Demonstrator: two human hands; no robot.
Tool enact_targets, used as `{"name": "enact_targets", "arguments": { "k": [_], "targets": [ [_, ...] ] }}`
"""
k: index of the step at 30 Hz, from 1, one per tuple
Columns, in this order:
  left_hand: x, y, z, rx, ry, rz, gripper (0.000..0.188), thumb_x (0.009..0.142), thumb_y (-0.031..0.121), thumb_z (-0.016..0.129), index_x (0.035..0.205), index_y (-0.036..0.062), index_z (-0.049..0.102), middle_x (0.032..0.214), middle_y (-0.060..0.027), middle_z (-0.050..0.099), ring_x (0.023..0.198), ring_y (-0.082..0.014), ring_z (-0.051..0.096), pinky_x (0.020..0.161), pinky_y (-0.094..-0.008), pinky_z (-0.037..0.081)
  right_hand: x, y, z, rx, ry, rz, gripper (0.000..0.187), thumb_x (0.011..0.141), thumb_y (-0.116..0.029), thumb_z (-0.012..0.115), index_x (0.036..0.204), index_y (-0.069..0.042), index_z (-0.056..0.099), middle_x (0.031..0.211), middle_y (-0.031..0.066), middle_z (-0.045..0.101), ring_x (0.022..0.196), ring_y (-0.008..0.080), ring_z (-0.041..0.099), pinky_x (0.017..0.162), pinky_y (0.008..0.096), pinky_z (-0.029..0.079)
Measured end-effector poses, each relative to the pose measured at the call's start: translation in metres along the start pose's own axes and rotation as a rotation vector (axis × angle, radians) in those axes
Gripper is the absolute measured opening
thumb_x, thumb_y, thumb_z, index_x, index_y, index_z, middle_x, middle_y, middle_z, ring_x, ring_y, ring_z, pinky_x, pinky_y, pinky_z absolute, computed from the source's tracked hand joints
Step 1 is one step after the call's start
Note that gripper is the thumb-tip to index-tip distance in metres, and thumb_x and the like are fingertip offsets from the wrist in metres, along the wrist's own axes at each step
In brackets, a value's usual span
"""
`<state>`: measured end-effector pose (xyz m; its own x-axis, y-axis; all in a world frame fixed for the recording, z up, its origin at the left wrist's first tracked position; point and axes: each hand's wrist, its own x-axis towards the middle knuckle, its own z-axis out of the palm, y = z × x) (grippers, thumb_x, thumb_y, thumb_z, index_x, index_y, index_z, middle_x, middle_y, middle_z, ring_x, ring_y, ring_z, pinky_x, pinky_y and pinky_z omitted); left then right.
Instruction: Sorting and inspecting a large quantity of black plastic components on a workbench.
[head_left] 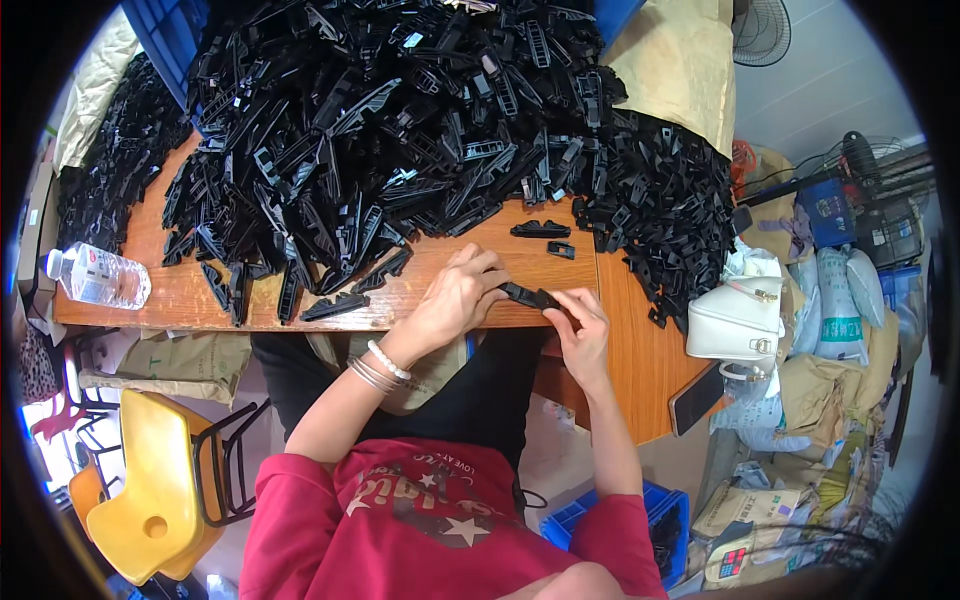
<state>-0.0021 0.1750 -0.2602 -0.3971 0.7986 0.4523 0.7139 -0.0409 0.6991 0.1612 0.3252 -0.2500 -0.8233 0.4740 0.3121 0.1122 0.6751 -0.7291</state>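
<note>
Close to the table's front edge, my left hand (pixel 466 291) grips one end of a long black plastic part (pixel 518 293). At its other end, my right hand (pixel 580 322) pinches a small black plastic piece (pixel 545 299) against it; whether the two are joined I cannot tell. Just beyond my hands lie another long black part (pixel 540 230) and a small black clip-like piece (pixel 562 250). A big heap of long black parts (pixel 400 130) covers the far side of the table, with a heap of small black pieces (pixel 660 200) to its right.
A clear plastic bottle (pixel 105 277) lies at the table's left. On the right are a white handbag (pixel 735 318) and a phone (pixel 696 398) at the table edge. A yellow chair (pixel 150 480) stands at lower left. A blue crate (pixel 675 505) sits below right, near sacks (pixel 760 505).
</note>
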Motion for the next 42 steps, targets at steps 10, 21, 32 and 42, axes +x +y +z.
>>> {"name": "enact_targets", "arguments": {
  "k": [10, 21, 32, 42],
  "targets": [
    [0.008, 0.0, 0.003, -0.003, -0.077, 0.052, 0.023, 0.077, 0.014, 0.073, 0.094, -0.0009, 0.068, 0.091, -0.0122, 0.06, 0.086, -0.031, 0.056, 0.077, -0.0397, 0.048, 0.005, 0.003, 0.012, -0.025, -0.019, -0.059, 0.022, 0.078, -0.002, 0.071, 0.1, 0.002, 0.068, 0.093, 0.0089, 0.058, 0.091, 0.0237, 0.056, 0.082, 0.0336, 0.043],
    [0.067, -0.017, 0.036, 0.52, 0.075, 0.131, 0.008, 0.08, 0.008, 0.061, 0.085, 0.0021, 0.058, 0.085, -0.012, 0.056, 0.084, -0.0279, 0.058, 0.072, -0.0366, 0.049, 0.031, 0.044, -0.008, 1.319, 0.306, 0.61, 0.018, 0.096, -0.001, 0.048, 0.11, 0.001, 0.058, 0.087, 0.0086, 0.059, 0.064, 0.01, 0.049, 0.05, 0.0217, 0.039],
    [0.008, -0.006, 0.003, 0.55, 0.002, 0.114, 0.016, 0.08, 0.01, 0.057, 0.096, 0.0096, 0.056, 0.091, -0.0102, 0.051, 0.089, -0.0258, 0.053, 0.078, -0.0369, 0.045, 0.083, 0.013, -0.012, -0.22, -0.11, 0.095, 0.031, 0.073, -0.009, 0.079, 0.101, 0.001, 0.069, 0.086, 0.0077, 0.06, 0.076, 0.017, 0.058, 0.065, 0.0301, 0.046],
    [0.001, -0.005, -0.01, 0.153, 0.075, -0.082, 0.021, 0.076, 0.007, 0.071, 0.092, -0.0022, 0.06, 0.095, -0.0134, 0.055, 0.094, -0.0332, 0.052, 0.083, -0.0408, 0.046, 0.074, -0.005, -0.004, 0.265, -0.194, 0.357, 0.015, 0.083, -0.005, 0.07, 0.096, 0.001, 0.066, 0.071, 0.0014, 0.064, 0.061, 0.0053, 0.057, 0.057, 0.021, 0.044]
  ]
}}
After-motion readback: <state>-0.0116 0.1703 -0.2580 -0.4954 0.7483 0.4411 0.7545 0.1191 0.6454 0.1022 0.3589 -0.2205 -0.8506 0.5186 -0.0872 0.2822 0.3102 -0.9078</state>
